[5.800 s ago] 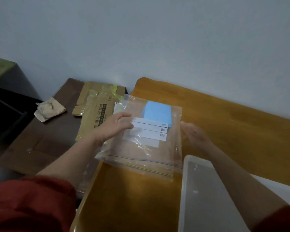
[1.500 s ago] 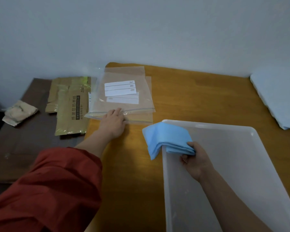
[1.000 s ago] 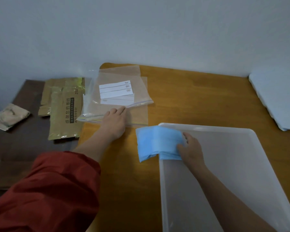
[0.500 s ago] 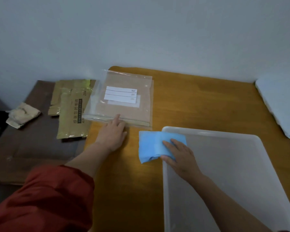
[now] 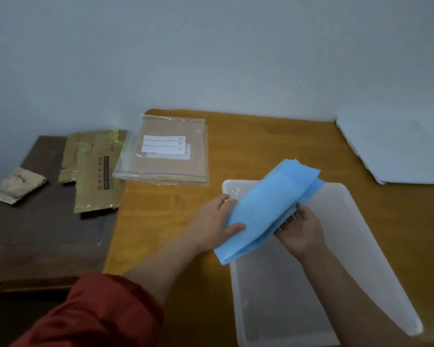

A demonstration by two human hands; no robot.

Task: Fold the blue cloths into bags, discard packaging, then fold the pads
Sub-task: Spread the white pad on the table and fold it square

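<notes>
Orange wood table [image 5: 261, 146] against a pale wall, dark lower side table [image 5: 35, 234] on the left; clear plastic tub [image 5: 311, 284] on the near right of the wood table. Blue cloth [image 5: 266, 211]: light blue, thin, folded into a long layered strip, layer edges staggered at the far end; long axis diagonal, near-left to far-right, far end pointing at the wall; held over the tub's left rim. Left hand [image 5: 211, 224] grips the cloth's left edge, thumb on top, fingers behind; forearm bare, red sleeve [image 5: 98, 314] pushed up. Right hand [image 5: 301, 229] grips the right edge, fingers curled under it. Clear zip bags [image 5: 166, 166] stacked flat at the table's far left, white label up; gold packaging [image 5: 95, 171] and a crumpled wrapper [image 5: 18, 185] on the side table; pale pad [image 5: 396, 151] at far right.
</notes>
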